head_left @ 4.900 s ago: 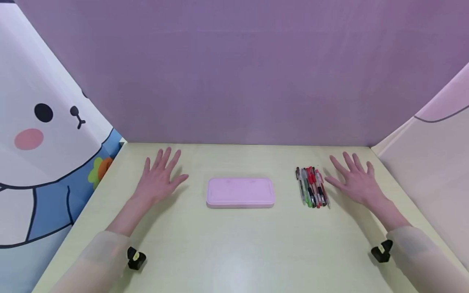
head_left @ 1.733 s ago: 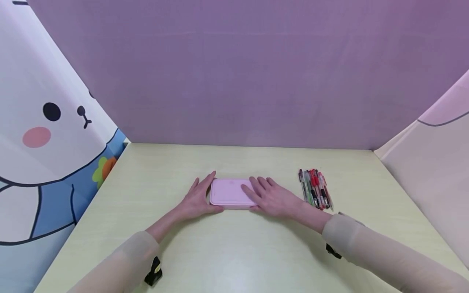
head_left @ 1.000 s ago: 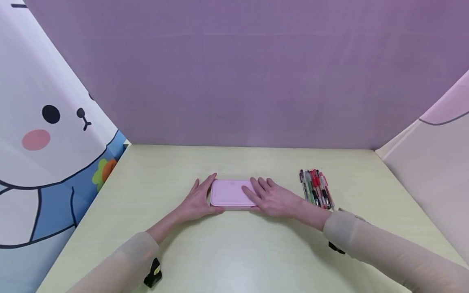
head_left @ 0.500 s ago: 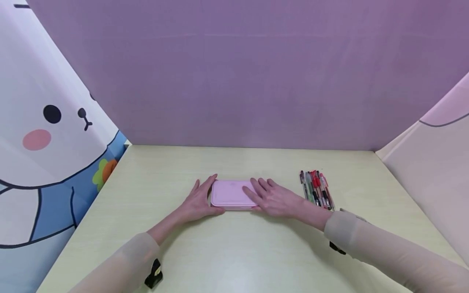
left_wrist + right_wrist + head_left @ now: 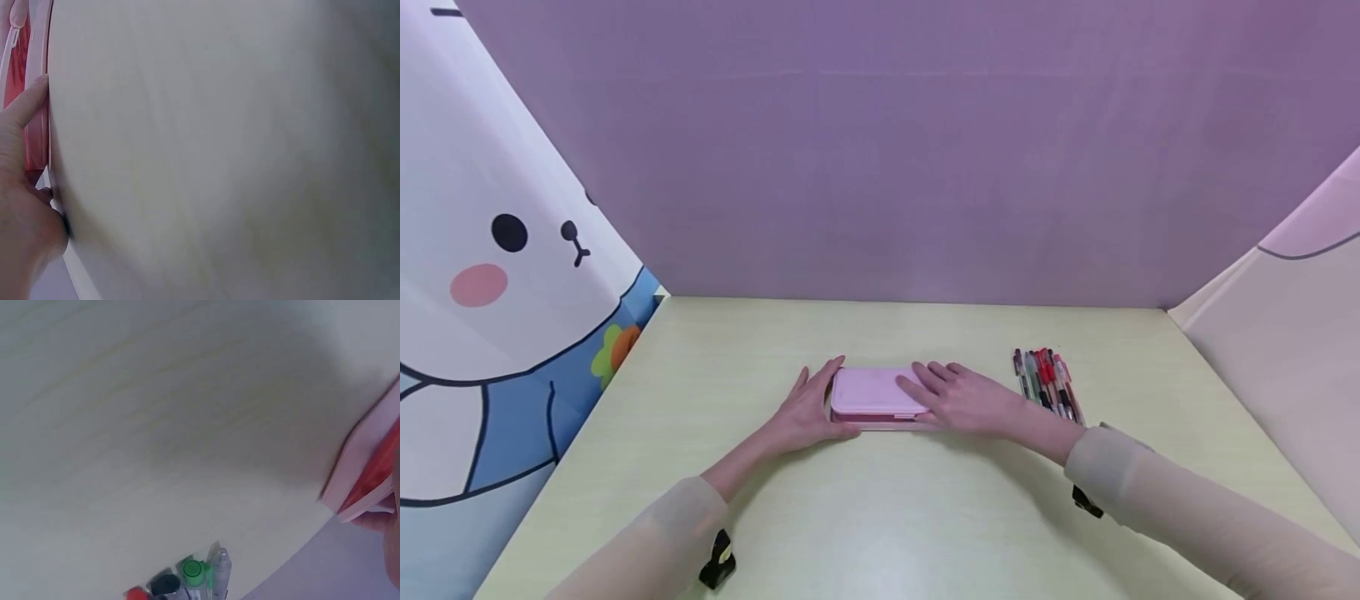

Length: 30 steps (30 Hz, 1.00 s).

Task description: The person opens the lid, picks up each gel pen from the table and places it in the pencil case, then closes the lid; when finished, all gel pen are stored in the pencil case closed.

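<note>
A pink pencil case lies on the table, its lid raised a little along the near side. A reddish interior shows through the gap in the right wrist view. My left hand grips the left end of the case, with the thumb along its near wall and fingers at the far corner. My right hand holds the lid near the right end, fingers over the top and thumb at the front edge. That hand covers the case's right end.
Several pens in red, black, green and grey lie side by side right of the case, partly behind the right forearm. A purple backdrop stands along the table's far edge, with printed cloth on both sides.
Both hands have come inward from the table's sides to the pencil case. In the last half second the lid's near edge has risen under my right hand; my left hand has stayed put.
</note>
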Each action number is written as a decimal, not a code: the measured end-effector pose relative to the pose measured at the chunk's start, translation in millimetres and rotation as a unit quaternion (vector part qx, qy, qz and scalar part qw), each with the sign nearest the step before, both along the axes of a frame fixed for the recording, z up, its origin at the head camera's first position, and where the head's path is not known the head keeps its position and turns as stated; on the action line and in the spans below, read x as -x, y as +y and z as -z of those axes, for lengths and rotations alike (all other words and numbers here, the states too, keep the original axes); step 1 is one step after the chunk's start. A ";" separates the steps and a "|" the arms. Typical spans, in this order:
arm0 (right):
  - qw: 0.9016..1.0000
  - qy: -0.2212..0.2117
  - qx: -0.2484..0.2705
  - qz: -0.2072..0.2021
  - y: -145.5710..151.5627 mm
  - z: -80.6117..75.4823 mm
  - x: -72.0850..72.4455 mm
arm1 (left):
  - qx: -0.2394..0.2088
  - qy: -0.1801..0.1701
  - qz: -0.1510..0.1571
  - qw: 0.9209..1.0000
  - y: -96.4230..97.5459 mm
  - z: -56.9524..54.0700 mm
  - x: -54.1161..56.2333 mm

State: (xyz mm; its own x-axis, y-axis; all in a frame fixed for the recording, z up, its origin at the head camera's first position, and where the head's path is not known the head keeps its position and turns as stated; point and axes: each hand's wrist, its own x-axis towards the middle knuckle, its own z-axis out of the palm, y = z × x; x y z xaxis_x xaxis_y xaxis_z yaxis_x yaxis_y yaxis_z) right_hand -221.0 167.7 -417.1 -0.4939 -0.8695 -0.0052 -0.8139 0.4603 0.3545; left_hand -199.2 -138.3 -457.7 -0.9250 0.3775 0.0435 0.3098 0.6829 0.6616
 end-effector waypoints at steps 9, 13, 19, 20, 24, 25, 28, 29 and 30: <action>0.993 -0.112 0.024 0.035 0.9 -14.1 3.6 | 0.009 -0.037 -0.018 0.999 0.2 -2.6 -0.4; 0.977 -0.191 0.076 0.063 2.9 -20.6 6.2 | 0.009 -0.038 -0.013 0.999 0.1 -2.8 0.6; 0.931 -0.300 0.175 0.114 3.5 -28.5 17.4 | 0.013 -0.045 -0.009 0.999 0.1 -2.4 1.5; 0.923 -0.314 0.188 0.120 3.2 -30.3 19.6 | 0.014 -0.046 -0.008 0.999 0.1 -2.6 1.6; 0.906 -0.332 0.229 0.126 2.0 -36.4 32.2 | 0.007 -0.036 0.003 0.999 0.6 -2.7 2.8; 0.903 -0.333 0.241 0.123 1.8 -37.4 35.6 | 0.005 -0.034 0.006 0.999 0.6 -2.6 3.0; 0.896 -0.327 0.278 0.111 1.1 -39.4 45.8 | 0.000 -0.025 0.013 1.000 0.9 -2.4 3.8; 0.892 -0.328 0.291 0.110 0.8 -39.9 48.7 | 0.000 -0.025 0.014 1.000 0.9 -2.5 3.9; 0.890 -0.324 0.302 0.109 0.8 -39.6 52.0 | 0.000 -0.025 0.014 1.000 1.0 -2.7 3.8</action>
State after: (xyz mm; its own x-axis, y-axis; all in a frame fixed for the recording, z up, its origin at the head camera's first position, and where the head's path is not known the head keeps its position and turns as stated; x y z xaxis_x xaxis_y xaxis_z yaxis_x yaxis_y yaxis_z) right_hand -273.0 168.5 -377.5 -0.7150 -0.6940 0.0846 -0.6248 0.5799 -0.5228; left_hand -203.0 -137.3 -454.9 -0.9150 0.4034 -0.0029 0.2950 0.6738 0.6775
